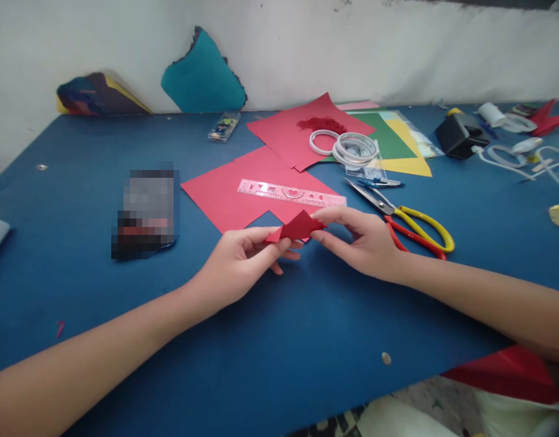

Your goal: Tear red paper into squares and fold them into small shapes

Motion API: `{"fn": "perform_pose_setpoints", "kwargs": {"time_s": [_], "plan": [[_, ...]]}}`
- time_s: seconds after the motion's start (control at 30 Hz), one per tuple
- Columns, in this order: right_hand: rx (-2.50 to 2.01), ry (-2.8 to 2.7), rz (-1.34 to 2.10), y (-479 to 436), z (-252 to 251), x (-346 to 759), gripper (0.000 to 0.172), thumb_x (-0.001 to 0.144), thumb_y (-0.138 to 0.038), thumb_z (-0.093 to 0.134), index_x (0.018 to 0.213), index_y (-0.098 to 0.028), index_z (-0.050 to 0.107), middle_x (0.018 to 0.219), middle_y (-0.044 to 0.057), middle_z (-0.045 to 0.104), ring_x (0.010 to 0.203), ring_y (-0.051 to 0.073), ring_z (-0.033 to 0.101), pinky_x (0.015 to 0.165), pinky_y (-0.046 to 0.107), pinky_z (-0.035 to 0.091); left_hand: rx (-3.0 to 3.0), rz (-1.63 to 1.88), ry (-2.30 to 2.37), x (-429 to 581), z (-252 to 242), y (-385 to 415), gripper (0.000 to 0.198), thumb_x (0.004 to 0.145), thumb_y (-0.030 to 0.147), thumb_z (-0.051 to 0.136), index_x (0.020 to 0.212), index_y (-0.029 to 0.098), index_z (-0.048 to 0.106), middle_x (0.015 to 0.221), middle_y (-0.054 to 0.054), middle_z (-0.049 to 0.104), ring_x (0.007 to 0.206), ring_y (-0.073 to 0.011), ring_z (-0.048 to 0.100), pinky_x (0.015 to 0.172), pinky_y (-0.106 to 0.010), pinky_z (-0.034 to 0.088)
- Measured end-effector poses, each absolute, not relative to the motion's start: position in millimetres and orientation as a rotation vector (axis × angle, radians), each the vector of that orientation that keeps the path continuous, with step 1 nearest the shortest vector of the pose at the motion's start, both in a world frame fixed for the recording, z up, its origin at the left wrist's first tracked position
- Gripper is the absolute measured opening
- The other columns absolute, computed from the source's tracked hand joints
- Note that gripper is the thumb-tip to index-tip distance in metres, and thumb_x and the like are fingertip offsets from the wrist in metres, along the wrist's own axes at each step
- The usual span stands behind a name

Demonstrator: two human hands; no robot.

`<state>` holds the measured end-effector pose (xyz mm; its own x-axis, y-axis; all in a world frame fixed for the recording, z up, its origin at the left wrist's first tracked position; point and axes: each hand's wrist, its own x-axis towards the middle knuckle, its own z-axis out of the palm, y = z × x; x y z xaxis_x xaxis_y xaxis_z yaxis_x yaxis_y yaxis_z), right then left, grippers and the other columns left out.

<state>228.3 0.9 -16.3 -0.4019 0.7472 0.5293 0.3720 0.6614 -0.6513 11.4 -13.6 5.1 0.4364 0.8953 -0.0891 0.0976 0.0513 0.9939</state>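
A small folded red paper triangle (298, 227) is held just above the blue table (279, 340) between both my hands. My left hand (240, 262) pinches its left corner, fingers closed. My right hand (361, 240) pinches its right corner, fingers closed. Right behind the triangle lies a large red paper sheet (229, 194) with a clear pink ruler (291, 192) on it.
Scissors (406, 220) with yellow and red handles lie by my right hand. Tape rolls (347, 145) rest on more red, green and yellow sheets (397, 145). A black device (459, 135) and white cables sit at the far right. A blurred dark object (146, 212) lies at left.
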Motion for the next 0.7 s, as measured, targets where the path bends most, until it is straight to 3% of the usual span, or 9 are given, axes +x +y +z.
{"fn": "perform_pose_setpoints", "kwargs": {"time_s": [0.1, 0.37, 0.43, 0.57, 0.7], "plan": [[-0.903, -2.011, 0.580, 0, -13, 227, 0.015, 0.086, -0.020, 0.059, 0.101, -0.018, 0.061, 0.090, 0.002, 0.070, 0.080, 0.012, 0.066, 0.075, 0.022, 0.054, 1.395, 0.762, 0.962, 12, 4, -14, 0.025, 0.085, 0.034, 0.060, 0.100, 0.017, 0.070, 0.098, -0.007, 0.074, 0.082, -0.0200, 0.071, 0.058, -0.023, 0.055], [-1.012, -1.943, 0.710, -4, -9, 224, 0.013, 0.086, -0.027, 0.062, 0.093, -0.018, 0.064, 0.080, 0.002, 0.069, 0.069, 0.012, 0.063, 0.063, 0.022, 0.051, 1.381, 0.719, 0.992, 13, 7, -15, 0.024, 0.086, 0.035, 0.058, 0.088, 0.015, 0.070, 0.083, -0.006, 0.075, 0.075, -0.0182, 0.071, 0.057, -0.023, 0.054], [-1.000, -1.907, 0.770, -4, -9, 225, 0.017, 0.088, -0.032, 0.059, 0.093, -0.017, 0.064, 0.081, 0.002, 0.068, 0.070, 0.012, 0.061, 0.063, 0.022, 0.050, 1.387, 0.704, 0.989, 12, 7, -15, 0.025, 0.086, 0.036, 0.057, 0.084, 0.015, 0.070, 0.079, -0.006, 0.074, 0.071, -0.0176, 0.070, 0.055, -0.023, 0.053], [-0.864, -1.773, 1.253, -2, -7, 228, 0.042, 0.098, -0.044, 0.035, 0.088, -0.016, 0.064, 0.074, 0.003, 0.066, 0.063, 0.011, 0.059, 0.062, 0.024, 0.049, 1.375, 0.720, 0.998, 12, 6, -15, 0.027, 0.086, 0.039, 0.057, 0.082, 0.015, 0.068, 0.077, -0.006, 0.073, 0.068, -0.0179, 0.070, 0.052, -0.023, 0.052], [-0.863, -1.864, 1.425, 0, 0, 228, 0.035, 0.096, -0.036, 0.045, 0.074, -0.014, 0.060, 0.067, 0.002, 0.063, 0.060, 0.009, 0.057, 0.060, 0.021, 0.048, 1.398, 0.725, 1.006, 12, 5, -15, 0.025, 0.086, 0.038, 0.057, 0.085, 0.016, 0.069, 0.075, -0.004, 0.073, 0.068, -0.0165, 0.070, 0.053, -0.022, 0.052]]}}
